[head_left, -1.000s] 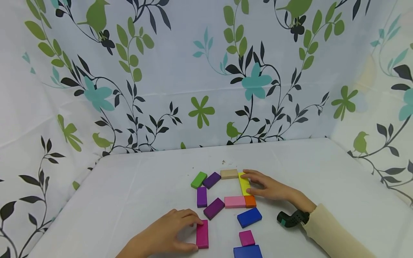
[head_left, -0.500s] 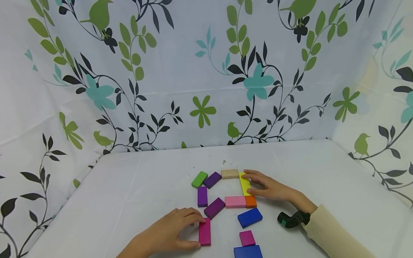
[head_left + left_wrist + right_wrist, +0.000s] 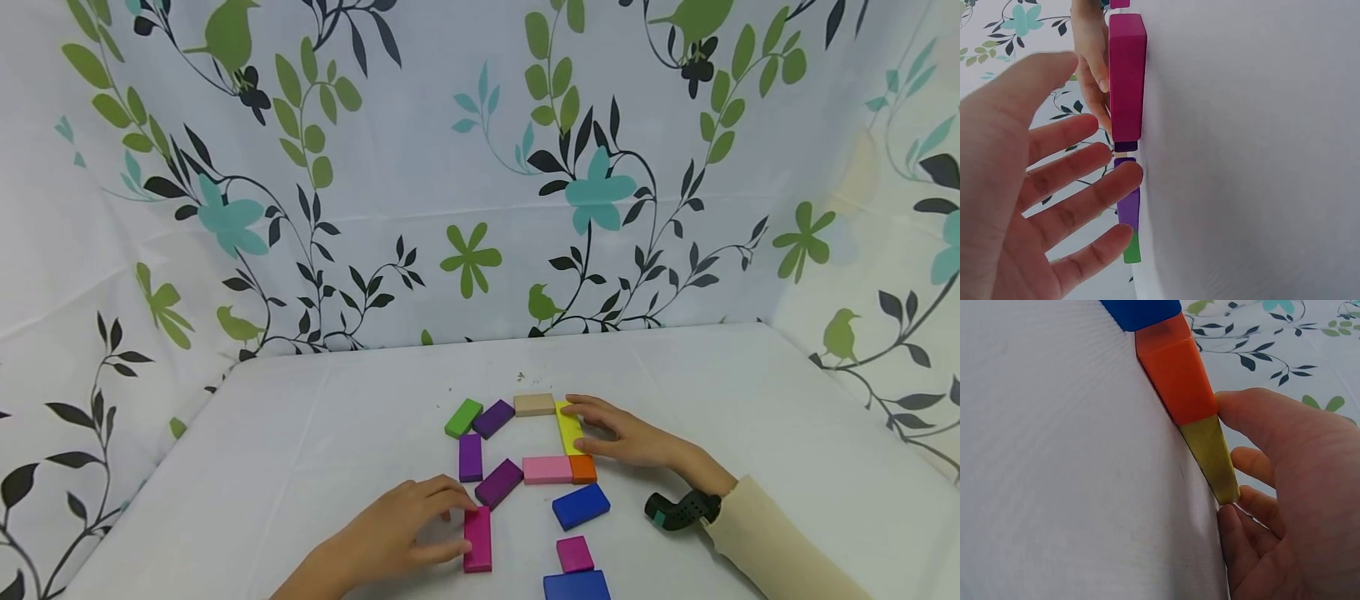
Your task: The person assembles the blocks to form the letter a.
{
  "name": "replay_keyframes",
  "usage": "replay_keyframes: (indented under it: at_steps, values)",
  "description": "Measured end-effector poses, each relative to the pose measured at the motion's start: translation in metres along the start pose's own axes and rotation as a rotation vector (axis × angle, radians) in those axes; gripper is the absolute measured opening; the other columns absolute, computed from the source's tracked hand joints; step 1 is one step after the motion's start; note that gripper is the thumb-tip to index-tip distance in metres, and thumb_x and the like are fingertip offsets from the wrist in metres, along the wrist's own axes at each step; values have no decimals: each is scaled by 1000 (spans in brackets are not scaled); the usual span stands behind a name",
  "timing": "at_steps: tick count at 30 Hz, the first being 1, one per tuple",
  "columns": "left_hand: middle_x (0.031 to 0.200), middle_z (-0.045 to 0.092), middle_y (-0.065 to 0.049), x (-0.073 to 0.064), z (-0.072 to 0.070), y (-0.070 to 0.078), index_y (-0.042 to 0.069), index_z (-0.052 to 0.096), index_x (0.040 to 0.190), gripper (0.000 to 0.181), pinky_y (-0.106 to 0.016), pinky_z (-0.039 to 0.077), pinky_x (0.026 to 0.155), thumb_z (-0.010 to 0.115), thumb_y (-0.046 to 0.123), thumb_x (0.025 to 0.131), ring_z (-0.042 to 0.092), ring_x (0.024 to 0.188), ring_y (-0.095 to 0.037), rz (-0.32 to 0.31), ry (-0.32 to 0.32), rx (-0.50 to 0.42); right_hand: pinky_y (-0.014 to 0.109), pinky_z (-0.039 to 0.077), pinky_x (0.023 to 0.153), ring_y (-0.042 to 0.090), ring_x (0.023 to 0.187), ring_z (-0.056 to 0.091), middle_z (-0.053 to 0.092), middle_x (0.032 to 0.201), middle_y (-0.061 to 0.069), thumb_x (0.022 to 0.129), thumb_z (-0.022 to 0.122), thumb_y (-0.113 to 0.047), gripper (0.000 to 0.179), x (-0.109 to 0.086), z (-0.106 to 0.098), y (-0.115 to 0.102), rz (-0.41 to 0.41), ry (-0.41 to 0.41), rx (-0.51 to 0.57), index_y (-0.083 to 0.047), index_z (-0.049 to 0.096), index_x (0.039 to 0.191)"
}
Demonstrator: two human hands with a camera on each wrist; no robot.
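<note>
Left hand (image 3: 393,533) is at the near-left of the layout, fingers spread, thumb well apart from them, nothing pinched that I can see. Its thing is the long magenta block (image 3: 477,540), lying flat on the white table (image 3: 337,433): index tip at the far left corner, thumb tip at the left long edge; can't tell from here if either is pressing. Far end of that block sits right by the dark purple block (image 3: 498,482), which lies at a slant; contact between them unclear. Right hand (image 3: 626,437) is at the yellow block (image 3: 568,429), fingers and thumb apart, index side at the far end, thumb at the near end; no pinch visible, pressure unclear. Orange block (image 3: 582,469) butts the yellow one's near end, pink block (image 3: 547,470) is flush to its left. Beyond, tan block (image 3: 534,405) at the top, a slanted purple block (image 3: 493,419) beside it, then green block (image 3: 463,418) and an upright-running violet block (image 3: 470,458) down the left. Nearer me: tilted blue block (image 3: 581,507), small magenta block (image 3: 574,553) touching the large blue block (image 3: 576,585), cut by view edge. Black wristband (image 3: 682,510) at the right cuff, leaf-print cloth (image 3: 420,150) behind.
</note>
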State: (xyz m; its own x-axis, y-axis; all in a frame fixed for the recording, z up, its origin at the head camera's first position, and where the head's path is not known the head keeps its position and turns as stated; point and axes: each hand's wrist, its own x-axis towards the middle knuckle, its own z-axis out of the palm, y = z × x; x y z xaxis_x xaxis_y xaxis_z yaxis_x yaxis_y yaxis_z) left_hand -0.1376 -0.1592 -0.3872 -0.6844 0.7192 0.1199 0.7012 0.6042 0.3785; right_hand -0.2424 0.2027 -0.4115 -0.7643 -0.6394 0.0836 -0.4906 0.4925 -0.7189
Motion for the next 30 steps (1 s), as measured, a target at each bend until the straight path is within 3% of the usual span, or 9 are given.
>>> replay_keyframes:
  at_steps: [7, 16, 22, 30]
  values:
    - [116, 61, 10, 4, -1, -10, 16, 66, 115, 27, -27, 51, 86, 63, 33, 95, 59, 92, -3, 28, 121, -1, 62, 34, 104, 47, 133, 40, 27, 156, 20, 96, 61, -29, 54, 0, 0, 2, 5, -1, -3, -8, 46, 144]
    - [119, 60, 9, 16, -3, -20, 18, 67, 115, 25, -40, 47, 97, 67, 29, 92, 55, 114, -11, -29, 165, 73, 61, 34, 105, 47, 133, 41, 27, 156, 21, 96, 61, -30, 54, 1, 1, 5, -1, 3, -3, -8, 46, 143]
    - [118, 59, 5, 26, -2, -24, 17, 67, 115, 27, -38, 46, 92, 70, 26, 90, 55, 110, -14, 31, 223, 128, 60, 34, 105, 46, 133, 41, 27, 156, 20, 96, 61, -30, 54, 1, 2, 6, 7, 2, -2, -10, 47, 143]
    - [125, 56, -3, 40, 0, -29, 16, 62, 122, 37, -46, 44, 99, 72, 25, 88, 51, 120, -23, -25, 202, 128, 60, 34, 105, 45, 133, 42, 27, 156, 20, 96, 61, -31, 54, 1, 0, 5, 11, 2, -10, -9, 46, 143]
